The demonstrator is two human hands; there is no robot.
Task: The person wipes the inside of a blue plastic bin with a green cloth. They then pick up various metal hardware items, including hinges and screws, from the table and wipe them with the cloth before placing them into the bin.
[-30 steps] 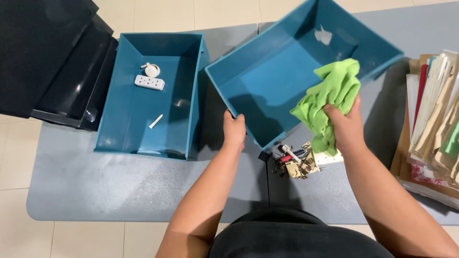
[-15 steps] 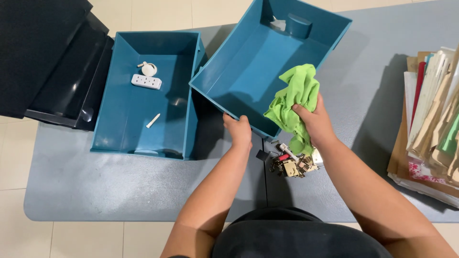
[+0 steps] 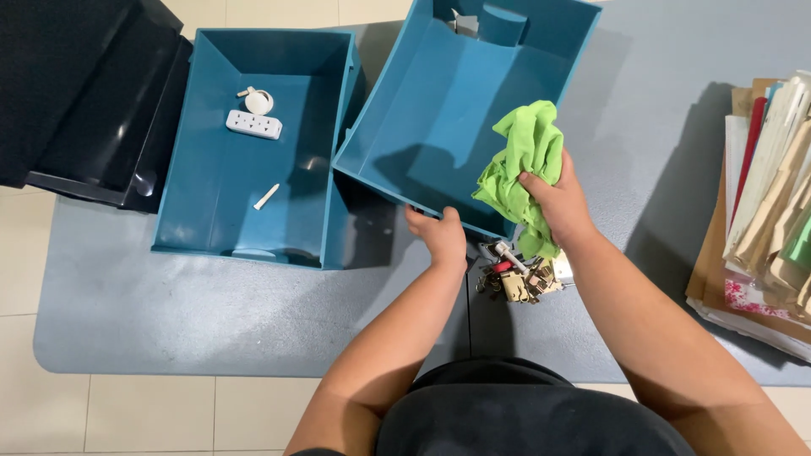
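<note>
— What has shifted since a moment ago?

— The tilted teal plastic bin has swung further round and slid left, so its near left corner now overlaps the rim of the second teal plastic bin lying flat beside it. The crumpled lime-green cloth has moved up with it.

— And the hands?

— The left hand has its grip closed over the tilted bin's near edge, fingers curled onto the rim. The right hand is clenched around the green cloth, which rests against the bin's near right wall, partly inside.

— Anything under them?

— A cluster of brass padlocks and keys lies on the grey worktop, just below the cloth and between the two forearms.

— The flat bin?

— It holds a white power strip, a small round white object and a short white stick.

— Around the edges?

— A black plastic tray unit sits at the far left — and a stack of paper folders and envelopes at the right.
</note>
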